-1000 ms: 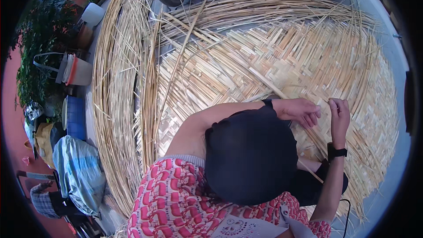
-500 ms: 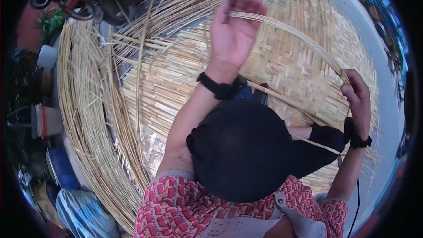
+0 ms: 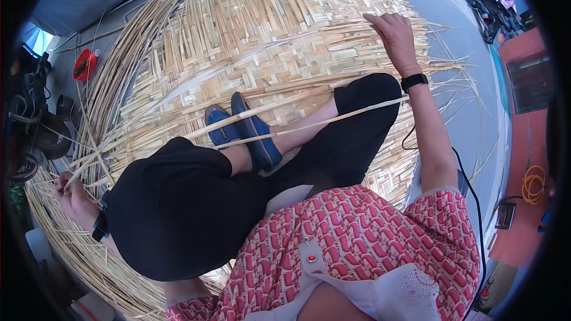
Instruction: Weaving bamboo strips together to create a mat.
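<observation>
A large woven mat [image 3: 339,53] of pale flattened reed strips spreads over the floor beneath my crossed legs. My right hand [image 3: 395,38], raised above the far right part of the mat, is closed with thumb and fingers pinched at the end of a pale reed strip [image 3: 238,59]. That strip is blurred and arcs leftward over the mat. Low at the far left, my left hand [image 3: 77,202] has its fingers closed among reed ends, apparently on the same strip, though its exact hold is partly hidden. Long split reeds [image 3: 315,122] lie across my shins and knees.
Loose reeds [image 3: 128,53] are piled along the mat's left side. A red plastic scoop-like container [image 3: 85,65] sits beyond them. Dark machinery [image 3: 35,101] stands at left. A black cable [image 3: 470,184] runs beside my right arm; a coiled orange cord [image 3: 533,184] hangs at right.
My view has swung to the right. My left hand has gone from above the mat down to the far left, and my right hand has moved up and outward over the mat.
</observation>
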Demonstrator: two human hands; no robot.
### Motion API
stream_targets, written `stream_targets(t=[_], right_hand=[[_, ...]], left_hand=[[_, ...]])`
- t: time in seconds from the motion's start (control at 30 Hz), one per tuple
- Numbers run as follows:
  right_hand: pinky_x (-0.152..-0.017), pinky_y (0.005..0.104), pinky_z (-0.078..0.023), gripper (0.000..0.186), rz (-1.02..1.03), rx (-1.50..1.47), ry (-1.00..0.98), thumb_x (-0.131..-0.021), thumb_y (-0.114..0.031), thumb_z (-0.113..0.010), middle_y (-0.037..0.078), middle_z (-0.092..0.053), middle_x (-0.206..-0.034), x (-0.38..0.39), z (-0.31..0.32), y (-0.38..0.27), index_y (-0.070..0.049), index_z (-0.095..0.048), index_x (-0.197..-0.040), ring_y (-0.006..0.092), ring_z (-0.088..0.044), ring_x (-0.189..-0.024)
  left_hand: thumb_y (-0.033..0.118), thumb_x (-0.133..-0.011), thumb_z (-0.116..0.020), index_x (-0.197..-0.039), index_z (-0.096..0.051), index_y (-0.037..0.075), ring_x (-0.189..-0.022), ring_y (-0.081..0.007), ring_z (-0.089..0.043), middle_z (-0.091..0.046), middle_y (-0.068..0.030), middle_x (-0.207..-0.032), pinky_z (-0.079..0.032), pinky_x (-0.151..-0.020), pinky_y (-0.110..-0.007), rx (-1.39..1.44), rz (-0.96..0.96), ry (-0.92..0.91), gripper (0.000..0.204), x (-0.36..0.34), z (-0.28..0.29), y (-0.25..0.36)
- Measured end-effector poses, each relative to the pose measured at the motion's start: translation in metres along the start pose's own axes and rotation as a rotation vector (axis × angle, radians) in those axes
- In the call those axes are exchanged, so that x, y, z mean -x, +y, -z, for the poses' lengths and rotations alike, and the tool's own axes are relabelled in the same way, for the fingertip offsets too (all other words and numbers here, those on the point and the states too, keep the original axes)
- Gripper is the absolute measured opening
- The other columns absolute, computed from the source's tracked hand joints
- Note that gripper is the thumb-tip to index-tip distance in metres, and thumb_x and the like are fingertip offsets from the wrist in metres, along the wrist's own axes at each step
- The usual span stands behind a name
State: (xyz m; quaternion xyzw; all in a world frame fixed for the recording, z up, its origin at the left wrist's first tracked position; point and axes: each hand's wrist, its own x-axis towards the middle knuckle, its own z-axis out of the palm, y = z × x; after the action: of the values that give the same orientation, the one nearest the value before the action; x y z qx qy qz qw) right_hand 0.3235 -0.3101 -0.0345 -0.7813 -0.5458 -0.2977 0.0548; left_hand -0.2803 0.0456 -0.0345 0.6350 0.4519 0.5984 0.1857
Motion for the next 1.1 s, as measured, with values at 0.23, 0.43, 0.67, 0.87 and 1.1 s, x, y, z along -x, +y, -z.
stream_targets(t=[0.23, 0.43, 0.67, 0.87, 1.1], right_hand=[[-0.091, 0.0444, -0.042, 0.021, -0.278, 0.287, -0.499, -0.096, -0.023, -0.058, 0.002, -0.070, -0.101, 0.040, -0.063, 0.075, -0.023, -0.070, -0.114, 0.0240, -0.063, -0.098], [-0.086, 0.0389, -0.053, 0.038, -0.059, -0.325, -1.099, -0.086, 0.009, -0.046, 0.011, -0.072, -0.107, 0.041, -0.137, 0.039, -0.011, -0.069, -0.110, 0.0283, -0.067, -0.103], [-0.083, 0.0432, -0.051, 0.019, 0.182, -0.680, -0.854, -0.088, -0.016, -0.062, 0.012, -0.069, -0.099, -0.001, -0.197, -0.163, -0.011, -0.065, -0.106, 0.0322, -0.066, -0.096], [-0.078, 0.0439, -0.051, 0.014, 0.102, -0.746, -0.782, -0.088, -0.017, -0.065, 0.012, -0.067, -0.095, -0.010, -0.195, -0.176, -0.009, -0.063, -0.099, 0.0346, -0.064, -0.091], [-0.077, 0.0398, -0.049, 0.022, 0.105, -0.912, -0.421, -0.094, -0.027, -0.062, 0.012, -0.063, -0.089, -0.047, -0.139, -0.167, -0.008, -0.066, -0.104, 0.0324, -0.062, -0.089]], left_hand=[[0.006, -0.101, -0.048, -0.116, -0.049, -0.009, -0.077, -0.0187, -0.043, -0.043, -0.0057, -0.082, -0.041, -0.076, -0.032, 1.234, 0.385, -0.088, 0.021, -0.081, 0.084, -0.009], [0.012, -0.105, -0.047, -0.151, -0.020, -0.003, -0.079, -0.0194, -0.060, -0.064, -0.0121, -0.093, -0.051, -0.081, -0.034, 0.656, -0.095, -0.339, 0.055, 0.006, -0.057, 0.087], [0.011, -0.093, -0.067, -0.088, -0.056, 0.011, -0.070, -0.0083, -0.056, -0.058, 0.0022, -0.078, -0.048, -0.071, -0.026, 1.150, -0.473, -0.670, 0.011, 0.013, 0.014, 0.185], [0.011, -0.105, -0.047, -0.134, -0.047, 0.006, -0.089, -0.0168, -0.057, -0.061, -0.0119, -0.104, -0.049, -0.085, -0.032, 0.732, 0.137, -0.066, 0.029, -0.031, 0.017, 0.048], [0.006, -0.094, -0.057, -0.130, -0.045, -0.002, -0.115, -0.0295, -0.053, -0.054, -0.0181, -0.123, -0.047, -0.097, -0.044, 0.401, 0.992, 0.221, 0.039, 0.036, 0.096, -0.255]])
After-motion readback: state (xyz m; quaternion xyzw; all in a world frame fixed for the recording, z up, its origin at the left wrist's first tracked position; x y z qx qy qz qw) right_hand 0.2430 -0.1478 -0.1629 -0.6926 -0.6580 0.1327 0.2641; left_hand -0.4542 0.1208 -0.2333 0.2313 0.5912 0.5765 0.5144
